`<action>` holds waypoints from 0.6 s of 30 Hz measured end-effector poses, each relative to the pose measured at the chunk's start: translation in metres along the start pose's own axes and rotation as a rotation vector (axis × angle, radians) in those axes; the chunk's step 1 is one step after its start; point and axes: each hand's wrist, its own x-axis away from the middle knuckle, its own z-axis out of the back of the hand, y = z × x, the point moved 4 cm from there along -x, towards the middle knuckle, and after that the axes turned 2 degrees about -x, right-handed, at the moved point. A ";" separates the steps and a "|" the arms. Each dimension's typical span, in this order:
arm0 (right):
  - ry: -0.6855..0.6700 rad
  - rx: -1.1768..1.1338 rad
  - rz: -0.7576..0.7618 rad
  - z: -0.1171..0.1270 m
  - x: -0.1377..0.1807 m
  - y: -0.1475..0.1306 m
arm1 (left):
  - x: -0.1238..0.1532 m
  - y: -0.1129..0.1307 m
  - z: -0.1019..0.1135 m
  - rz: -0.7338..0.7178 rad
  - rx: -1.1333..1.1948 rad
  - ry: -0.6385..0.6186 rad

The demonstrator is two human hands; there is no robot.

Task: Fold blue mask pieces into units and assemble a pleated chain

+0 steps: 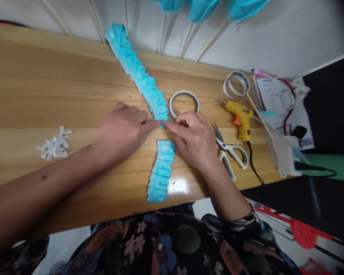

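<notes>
Blue pleated paper lies in two lengths down the middle of the bench (31, 76). The short pleated piece (161, 171) sits nearest the front edge, its near end almost at the lip. Just beyond it, the left hand (123, 131) and right hand (193, 139) meet fingertip to fingertip, both pinched closed on the near end of the long pleated strip (137, 70), which runs away diagonally to the back edge.

Judgement: a sound pinch here wants the folds kept square and stacked, pressure even from both sides, and the strip left flat on the wood.

Clearances: open wood lies to the left, apart from a heap of white scraps (54, 145). The right side is tight: scissors (229, 151) just beside the right hand, a tape roll (184, 104) touching distance beyond it, then a yellow glue gun (240, 116) and a second tape roll (236, 84). Wooden sticks (209, 40) lean on the wall behind.
</notes>
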 end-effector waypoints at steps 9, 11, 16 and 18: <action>0.001 0.022 -0.047 0.001 0.001 0.004 | 0.001 -0.002 0.001 -0.029 -0.013 -0.025; -0.002 0.001 -0.062 0.003 0.001 0.006 | 0.002 -0.003 0.001 -0.048 -0.033 -0.028; 0.045 -0.061 -0.084 0.008 0.003 0.012 | 0.003 -0.005 0.002 -0.044 0.000 -0.015; 0.058 -0.090 -0.066 0.008 0.002 0.011 | 0.003 -0.006 0.002 -0.002 0.058 -0.023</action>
